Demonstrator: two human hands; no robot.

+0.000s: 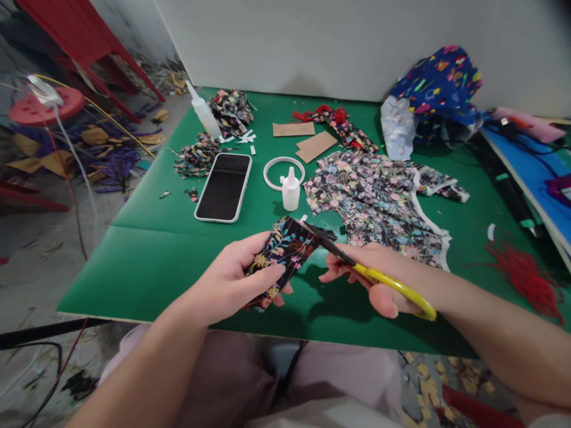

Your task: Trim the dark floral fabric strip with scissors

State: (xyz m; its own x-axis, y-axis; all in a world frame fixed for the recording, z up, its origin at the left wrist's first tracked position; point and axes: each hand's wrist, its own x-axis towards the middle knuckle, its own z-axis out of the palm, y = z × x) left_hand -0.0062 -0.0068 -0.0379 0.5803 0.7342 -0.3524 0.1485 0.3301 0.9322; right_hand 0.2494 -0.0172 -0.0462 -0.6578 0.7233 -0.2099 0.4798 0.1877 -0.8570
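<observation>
My left hand (245, 270) grips a folded piece of black floral fabric (285, 249) above the table's front part, thumb lying across it. In my right hand (379, 273) is a pair of scissors (392, 285) with yellow handles. The dark blades reach the upper right end of the folded fabric; whether they are closed on it is hard to make out. A small white squeeze bottle (291, 191) stands just behind the fabric, beside a white ring (270, 172). To the right, a larger floral cloth with white edging (379, 202) lies spread out.
A phone (223, 187) lies at left on the green table (134, 267), near shredded floral scraps (198, 156) and a tall glue bottle (204, 113). Brown card pieces (316, 146) and a red-tufted floral strip (343, 126) lie at the back. Red threads (526, 276) sit at right.
</observation>
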